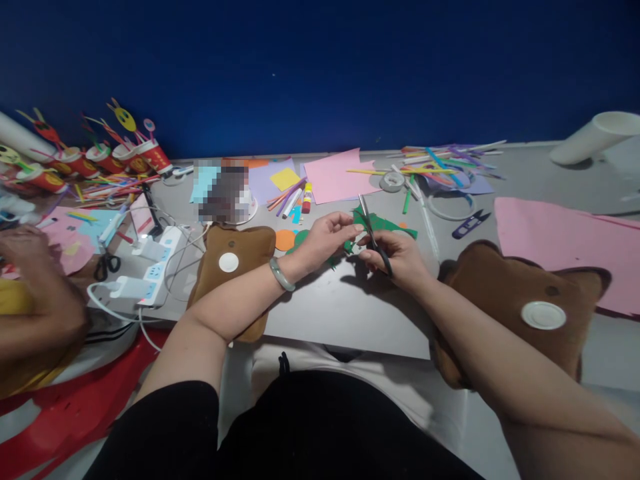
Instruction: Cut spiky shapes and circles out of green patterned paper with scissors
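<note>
My right hand (393, 257) is closed around scissors (375, 240) with dark handles, their blades pointing away from me. My left hand (327, 240) is pinched just left of the blades, at a small piece of green paper (349, 247) whose edges look jagged. Fingers cover part of this piece. Behind the scissors is a larger strip of green paper (393, 227). An orange paper circle (285, 240) lies left of my left hand, and a green round piece (301, 237) is partly hidden by it.
Brown cushions (210, 267) flank my arms. A glue stick (307, 198), pink paper (337, 177), tape roll (391, 181) and thread snips (470, 225) lie beyond. A power strip (161, 267) with cables is left. Another person's arm (45, 300) rests at far left.
</note>
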Demonstrator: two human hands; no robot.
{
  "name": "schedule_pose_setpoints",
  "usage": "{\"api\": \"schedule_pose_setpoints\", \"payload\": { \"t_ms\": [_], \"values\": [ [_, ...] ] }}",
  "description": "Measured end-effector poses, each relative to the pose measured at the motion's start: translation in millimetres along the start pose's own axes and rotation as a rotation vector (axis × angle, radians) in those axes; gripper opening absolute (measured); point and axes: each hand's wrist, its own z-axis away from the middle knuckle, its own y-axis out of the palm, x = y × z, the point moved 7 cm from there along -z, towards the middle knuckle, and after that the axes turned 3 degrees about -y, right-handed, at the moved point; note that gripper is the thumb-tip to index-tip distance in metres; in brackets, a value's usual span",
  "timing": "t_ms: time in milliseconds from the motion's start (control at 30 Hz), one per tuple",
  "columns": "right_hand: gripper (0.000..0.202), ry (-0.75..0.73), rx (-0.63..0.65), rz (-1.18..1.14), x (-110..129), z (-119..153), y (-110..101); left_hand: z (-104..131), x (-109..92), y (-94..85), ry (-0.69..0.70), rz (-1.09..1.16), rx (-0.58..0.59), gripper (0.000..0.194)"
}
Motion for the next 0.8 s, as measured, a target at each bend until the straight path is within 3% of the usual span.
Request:
{"api": "schedule_pose_setpoints", "payload": {
  "t_ms": [133,800],
  "values": [
    [0.050,0.022,0.011,-0.025,-0.7,0.7,2.8,0.1,-2.9,-1.1,0.046,-0.069,-0.010,0.037],
    [0.056,0.076,0.052,-0.041,-3.5,2.5,3.6,-0.8,-8.0,-3.7,0.148,-0.183,-0.032,0.041]
  ]
}}
